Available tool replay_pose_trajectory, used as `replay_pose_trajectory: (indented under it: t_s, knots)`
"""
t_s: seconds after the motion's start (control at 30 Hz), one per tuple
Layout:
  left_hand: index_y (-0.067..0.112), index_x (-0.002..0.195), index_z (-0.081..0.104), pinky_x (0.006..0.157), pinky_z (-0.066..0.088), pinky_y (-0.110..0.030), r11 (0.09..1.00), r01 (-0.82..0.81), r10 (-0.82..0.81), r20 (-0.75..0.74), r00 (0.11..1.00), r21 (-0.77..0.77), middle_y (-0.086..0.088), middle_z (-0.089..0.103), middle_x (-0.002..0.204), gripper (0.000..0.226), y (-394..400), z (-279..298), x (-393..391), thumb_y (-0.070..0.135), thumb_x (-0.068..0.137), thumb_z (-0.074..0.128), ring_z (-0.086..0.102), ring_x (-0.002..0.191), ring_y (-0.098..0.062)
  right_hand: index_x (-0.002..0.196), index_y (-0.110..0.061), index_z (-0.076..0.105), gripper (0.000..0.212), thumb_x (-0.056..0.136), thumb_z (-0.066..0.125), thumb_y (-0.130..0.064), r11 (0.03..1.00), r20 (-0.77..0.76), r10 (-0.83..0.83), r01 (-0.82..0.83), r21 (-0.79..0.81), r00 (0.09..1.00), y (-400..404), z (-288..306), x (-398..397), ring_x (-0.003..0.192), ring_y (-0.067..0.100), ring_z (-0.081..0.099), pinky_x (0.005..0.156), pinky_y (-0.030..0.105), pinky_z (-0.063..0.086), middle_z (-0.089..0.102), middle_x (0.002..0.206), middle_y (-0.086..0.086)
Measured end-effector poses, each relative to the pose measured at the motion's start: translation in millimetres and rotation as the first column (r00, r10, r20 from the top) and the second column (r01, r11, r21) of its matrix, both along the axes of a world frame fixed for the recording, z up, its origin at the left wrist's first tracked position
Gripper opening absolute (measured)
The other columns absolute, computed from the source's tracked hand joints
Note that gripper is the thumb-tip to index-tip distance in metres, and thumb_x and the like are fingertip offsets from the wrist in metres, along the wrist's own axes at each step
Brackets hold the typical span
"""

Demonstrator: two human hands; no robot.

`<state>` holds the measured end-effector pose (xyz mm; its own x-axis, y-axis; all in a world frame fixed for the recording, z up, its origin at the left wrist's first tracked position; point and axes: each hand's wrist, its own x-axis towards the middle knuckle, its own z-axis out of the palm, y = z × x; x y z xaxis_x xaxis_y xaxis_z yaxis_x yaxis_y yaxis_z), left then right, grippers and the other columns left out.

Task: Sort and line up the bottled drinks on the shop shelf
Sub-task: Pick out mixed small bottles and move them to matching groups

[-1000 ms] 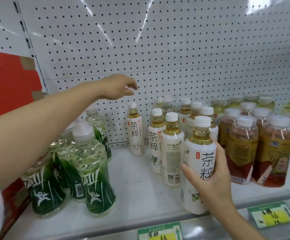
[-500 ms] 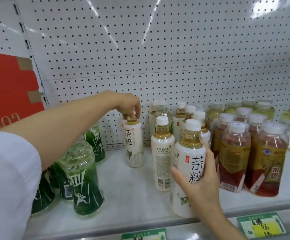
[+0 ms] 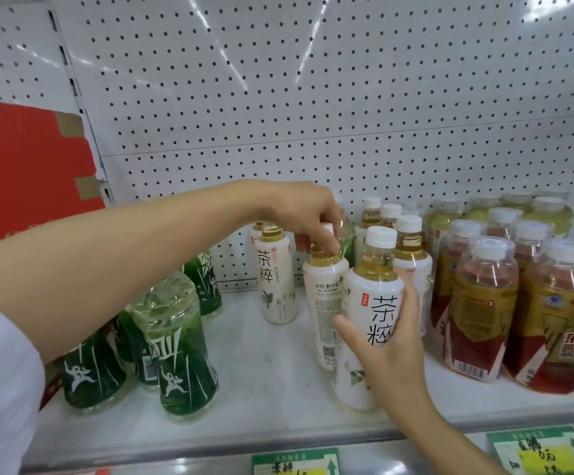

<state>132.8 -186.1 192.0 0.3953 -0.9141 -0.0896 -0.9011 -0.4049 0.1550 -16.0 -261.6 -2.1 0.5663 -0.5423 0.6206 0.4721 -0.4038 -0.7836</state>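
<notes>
A white tea bottle stands at the shelf's near edge, gripped by the right hand. The left hand pinches the cap of a second bottle just behind; green bottles left, red-labelled bottles right.

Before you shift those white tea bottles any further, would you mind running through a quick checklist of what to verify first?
1. Left hand grip on the cap of the middle white bottle: ok, fingers pinch the top.
2. Right hand grip on the front white bottle: ok, fingers wrap its body.
3. Labels facing forward: not ok, the middle white bottle shows its barcode side.
4. Free space on the shelf to the left of the white bottles: ok, bare surface shows.
5. Green bottles lined up: not ok, they stand in a loose cluster.
6. Red-labelled bottles clear of the right hand: cannot tell, the gap is hidden.
</notes>
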Motion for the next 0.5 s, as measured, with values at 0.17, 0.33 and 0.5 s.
replay_pose_trajectory:
  t_s: [0.17,0.33,0.5]
  knots:
    - [0.024,0.095,0.074,0.067,0.047,-0.019,0.995,-0.083,0.076,0.137,0.988,0.046,0.012,0.067,0.069,0.016,0,2,27,0.037,0.086,0.076,0.074,0.073,-0.009,0.145,-0.037,0.025,0.088,0.071,0.070,-0.055,0.996,-0.072,0.003,-0.010,-0.087,0.997,6,2,27,0.128,0.001,0.045,0.106,0.034,0.044,0.046,0.136,-0.021]
    - [0.019,0.105,0.071,0.060,0.043,-0.019,0.985,-0.167,0.152,0.244,0.958,0.041,0.010,0.065,0.075,0.015,-6,-1,58,0.022,0.091,0.071,0.069,0.072,-0.011,0.136,-0.041,0.028,0.080,0.072,0.074,-0.054,0.990,-0.150,-0.018,-0.004,-0.143,0.989,14,5,64,0.120,0.002,0.052,0.098,0.037,0.051,0.051,0.130,-0.018]
    - [0.012,0.107,0.071,0.070,0.057,-0.024,0.972,-0.226,0.213,0.162,0.963,0.065,-0.001,0.070,0.093,0.020,-14,4,64,0.027,0.094,0.067,0.071,0.077,-0.015,0.129,-0.037,0.027,0.084,0.069,0.085,-0.038,0.989,-0.181,-0.062,0.035,-0.145,0.982,5,4,83,0.113,0.007,0.057,0.094,0.039,0.052,0.056,0.124,-0.009]
